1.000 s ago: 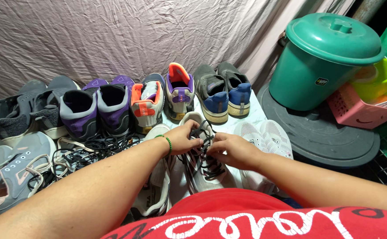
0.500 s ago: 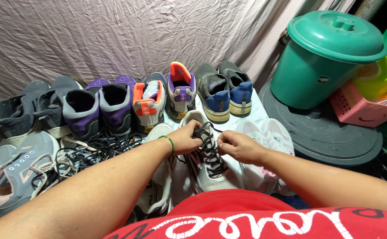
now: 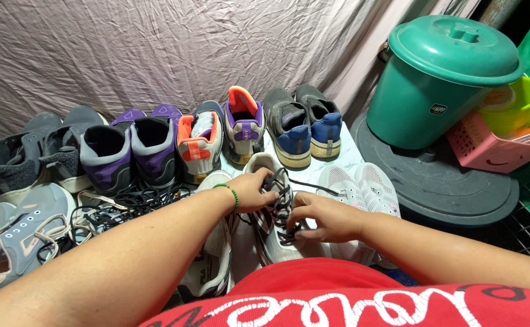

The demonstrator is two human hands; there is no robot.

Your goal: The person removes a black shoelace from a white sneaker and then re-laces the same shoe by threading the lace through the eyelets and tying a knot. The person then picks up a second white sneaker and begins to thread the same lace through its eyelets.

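**Both hands on the laces of a grey sneaker, floor crowded with shoes**

Surface: pale marbled floor patch (image 3: 346, 151), mostly covered. Backdrop was a wrinkled mauve fabric sheet (image 3: 156, 48) hung across the whole rear, meeting the floor just behind the shoe row.

Work item: grey-and-white mesh sneaker with dark laces (image 3: 271, 233), toe pointing away, sat centre frame directly in front of the red shirt with white lettering (image 3: 362, 300). Left hand (image 3: 254, 191), green bead bracelet (image 3: 234, 197) on the wrist, was curled narrow, fingers pinching the laces near the shoe's far end. Right hand (image 3: 325, 218) was also curled, fingers closed on the laces nearer the body. Hands were just beside each other, not touching.

Edges:
- Rear: row of shoes against the sheet, heels toward camera. Dark grey pair (image 3: 34, 151), purple-and-black pair (image 3: 128, 148), orange-and-grey pair (image 3: 219, 136), grey-and-blue pair (image 3: 304, 124).
- Left: light grey sneakers with pink trim (image 3: 16, 233), loose tangle of black laces (image 3: 119, 203) between them and the left forearm.
- Right: white mesh sneakers (image 3: 362, 188) touching the worked shoe's side; beyond, a round dark grey platform (image 3: 453, 188) carrying a green lidded plastic bin (image 3: 440, 82), and a pink plastic basket (image 3: 489, 148) beside it.

Open room: only the small floor strip between the blue-heeled pair and the white pair.
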